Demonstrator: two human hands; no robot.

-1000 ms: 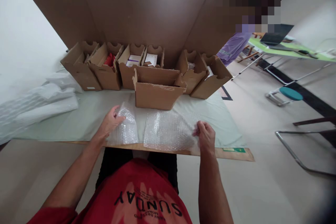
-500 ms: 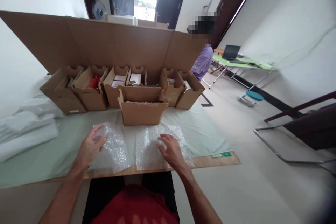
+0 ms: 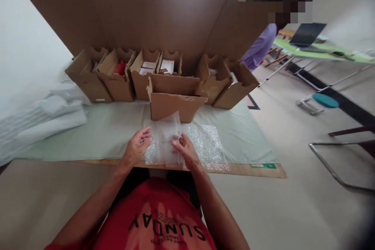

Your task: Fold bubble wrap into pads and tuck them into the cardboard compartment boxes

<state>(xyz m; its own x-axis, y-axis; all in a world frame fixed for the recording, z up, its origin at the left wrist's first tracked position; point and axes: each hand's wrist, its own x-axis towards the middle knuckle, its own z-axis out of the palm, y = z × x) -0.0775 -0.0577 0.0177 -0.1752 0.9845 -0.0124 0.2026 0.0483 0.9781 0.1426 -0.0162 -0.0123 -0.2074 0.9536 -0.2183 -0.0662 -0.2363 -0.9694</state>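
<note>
A clear bubble wrap bag (image 3: 165,134) is raised at a slant above the table's front edge, between my two hands. My right hand (image 3: 186,149) grips its right side, thumb against fingers. At its left edge is my left hand (image 3: 137,147), with loosely curled fingers and a gap between thumb and fingertips; whether it touches the plastic is hard to see. A second piece of bubble wrap (image 3: 206,144) lies flat on the green cloth, partly under the raised bag. Just beyond stands an open cardboard bin (image 3: 172,106).
Several cardboard bins (image 3: 117,84) line the back, before a tall cardboard panel (image 3: 152,15). White plastic packaging (image 3: 64,119) is heaped at the left. A person in a purple sleeve (image 3: 259,49) is behind the panel's right end. A teal stool (image 3: 325,100) stands on the floor at the right.
The left bubble wrap bag has been lifted and carried right, over the other piece. My right hand has closed on it, while my left hand's fingers have loosened. The head view has tilted down.
</note>
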